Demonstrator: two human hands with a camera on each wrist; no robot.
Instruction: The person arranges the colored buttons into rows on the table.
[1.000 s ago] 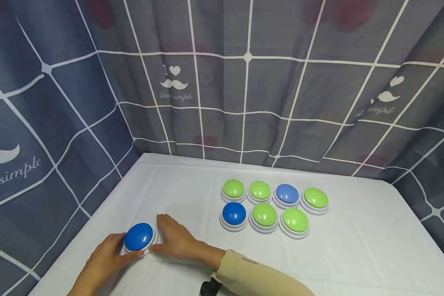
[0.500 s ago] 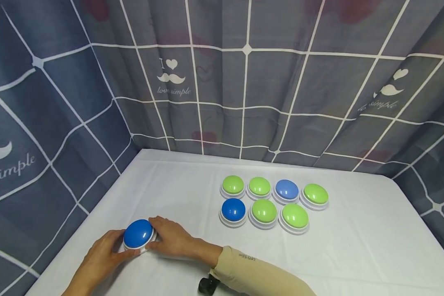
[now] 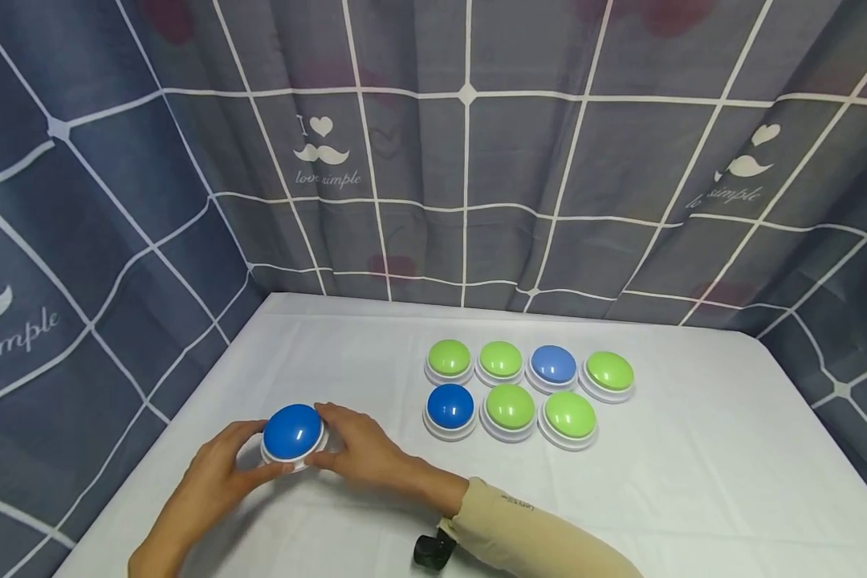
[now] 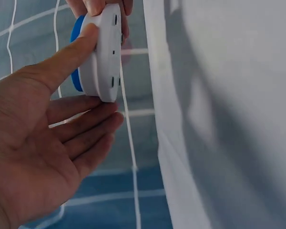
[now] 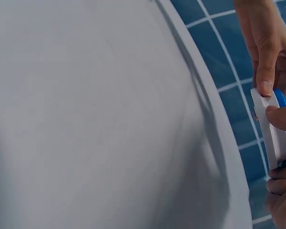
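A blue-domed push button [image 3: 292, 432] with a white base is held between my two hands at the left of the table. My left hand [image 3: 213, 482] pinches its left side, thumb along the front. From the other side my right hand [image 3: 368, 453] grips the rim with thumb and fingers. In the left wrist view the white base [image 4: 105, 62] shows slots on its side and is raised off the tabletop. Both hands also meet on the button in the right wrist view, where the right hand [image 5: 283, 119] is partly cut off by the frame edge.
Two rows of push buttons stand right of centre on the white-covered table [image 3: 665, 482]: several with green domes [image 3: 510, 407], plus a dark blue one [image 3: 450, 406] and a lighter blue one [image 3: 553, 364]. A grey gridded curtain [image 3: 419, 160] hangs behind and at the sides.
My right fingers have closed onto the button's rim, where the index stood apart before. Both hands have lifted the button and carried it slightly right and away from me.
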